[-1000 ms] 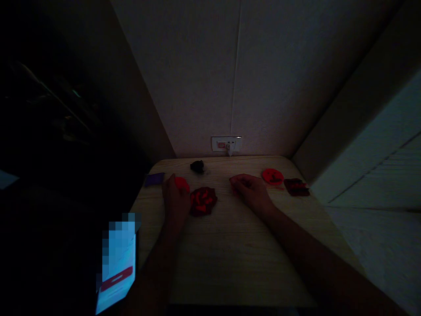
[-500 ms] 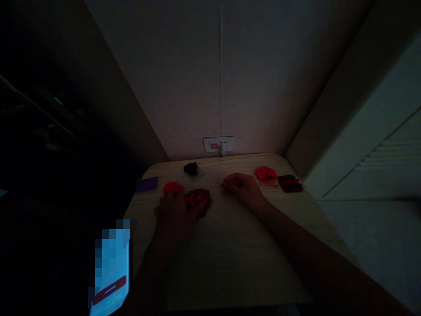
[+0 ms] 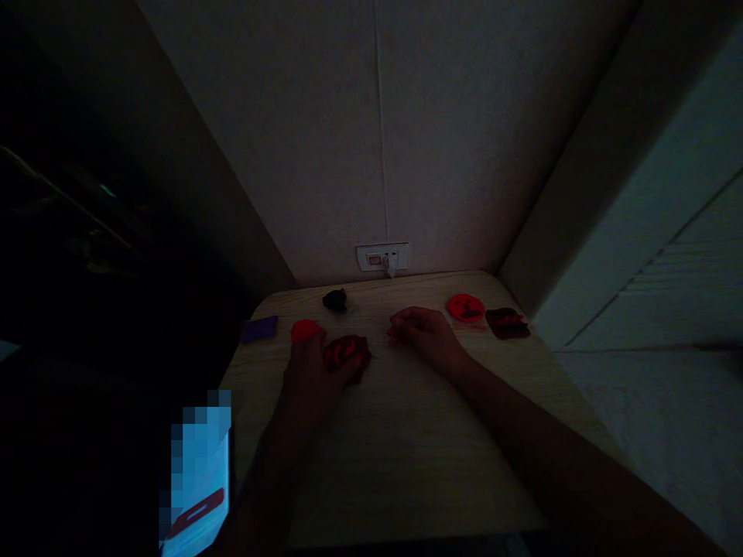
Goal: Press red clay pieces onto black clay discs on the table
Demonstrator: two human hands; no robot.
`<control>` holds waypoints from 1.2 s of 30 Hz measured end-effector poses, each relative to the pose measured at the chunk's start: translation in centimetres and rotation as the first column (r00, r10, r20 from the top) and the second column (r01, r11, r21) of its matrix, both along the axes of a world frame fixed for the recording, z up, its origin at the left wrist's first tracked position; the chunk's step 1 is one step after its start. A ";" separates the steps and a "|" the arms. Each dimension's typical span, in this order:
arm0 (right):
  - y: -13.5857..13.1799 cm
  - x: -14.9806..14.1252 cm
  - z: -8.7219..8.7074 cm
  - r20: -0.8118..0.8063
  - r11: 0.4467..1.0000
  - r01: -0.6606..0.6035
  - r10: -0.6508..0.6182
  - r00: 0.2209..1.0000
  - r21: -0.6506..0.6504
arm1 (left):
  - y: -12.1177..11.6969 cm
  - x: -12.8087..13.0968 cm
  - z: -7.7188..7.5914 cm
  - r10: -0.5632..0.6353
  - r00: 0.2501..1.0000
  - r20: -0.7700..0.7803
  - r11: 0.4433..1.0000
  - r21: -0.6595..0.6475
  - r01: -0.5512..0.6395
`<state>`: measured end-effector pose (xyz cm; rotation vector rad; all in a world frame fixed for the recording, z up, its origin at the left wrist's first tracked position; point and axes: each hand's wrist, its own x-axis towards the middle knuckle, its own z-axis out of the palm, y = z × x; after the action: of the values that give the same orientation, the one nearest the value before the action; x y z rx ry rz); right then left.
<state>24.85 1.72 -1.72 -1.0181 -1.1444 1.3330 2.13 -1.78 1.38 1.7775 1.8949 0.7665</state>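
From my station, the lower left of the frame gives me a lit screen point(image 3: 200, 472), bluish with a red bar, beside the near left edge of a wooden table point(image 3: 418, 449). Above it, at the table's left side, I have a purple packet point(image 3: 259, 329) lying flat. Next, left of centre, comes the left hand point(image 3: 316, 375), half open, thumb and fingers apart. Its fingers reach the near edge of a bright red piece point(image 3: 305, 330), and its thumb lies over a dark red piece point(image 3: 342, 350) with brighter red markings, just to the right. Behind these I see a small black object point(image 3: 335, 300), and above, low on the wall point(image 3: 325, 155), a white socket plate point(image 3: 365, 249) with a plug point(image 3: 389, 266) in it. Right of centre, the right hand point(image 3: 396, 331) has its fingers curled in towards the thumb; there seems to be some red at the tips, but in this dim light I can't tell whether it grips anything. Further right lie a red disc point(image 3: 466, 307) with dark facial features, a thin red strand point(image 3: 469, 326) just below it, and a dark red striped piece point(image 3: 499, 322) near the table's right edge.
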 end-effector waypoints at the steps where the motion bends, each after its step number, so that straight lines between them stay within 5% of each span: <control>1: 0.0 0.0 0.0 0.000 1.000 0.003 -0.003 1.000 -0.003 | 0.1 0.0 -0.1 0.010 1.000 0.008 1.000 0.008 -0.010; 9: 0.0 0.1 -0.2 0.012 1.000 -0.003 0.003 1.000 -0.018 | 0.4 -0.4 -1.1 0.038 0.989 0.145 0.999 0.012 -0.040; 15: 0.1 0.1 -0.1 -0.061 0.996 0.000 -0.005 0.998 -0.089 | 0.3 -0.5 0.2 0.097 0.908 0.408 0.995 -0.030 -0.093; 21: -0.5 -0.3 1.0 -0.123 0.991 -0.084 0.071 0.990 -0.105 | -0.2 -0.4 1.9 0.028 0.835 0.550 0.996 -0.084 0.022; 27: -2.1 -1.0 2.7 -0.132 0.984 -0.169 0.161 0.978 -0.056 | -0.2 1.6 2.5 -0.072 0.763 0.642 0.995 -0.003 0.097; 31: -2.4 -1.1 3.0 -0.054 0.997 -0.071 0.072 0.996 0.035 | 0.5 3.2 2.3 -0.136 0.665 0.734 0.980 0.000 0.201; 36: -2.0 -0.8 2.7 -0.024 0.996 0.038 -0.036 0.999 0.082 | 1.6 4.5 1.7 -0.206 0.686 0.698 0.974 0.077 0.214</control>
<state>24.06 -0.25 1.01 -0.9578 -1.1498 1.2548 6.59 -0.14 3.07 1.3601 1.1502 1.1374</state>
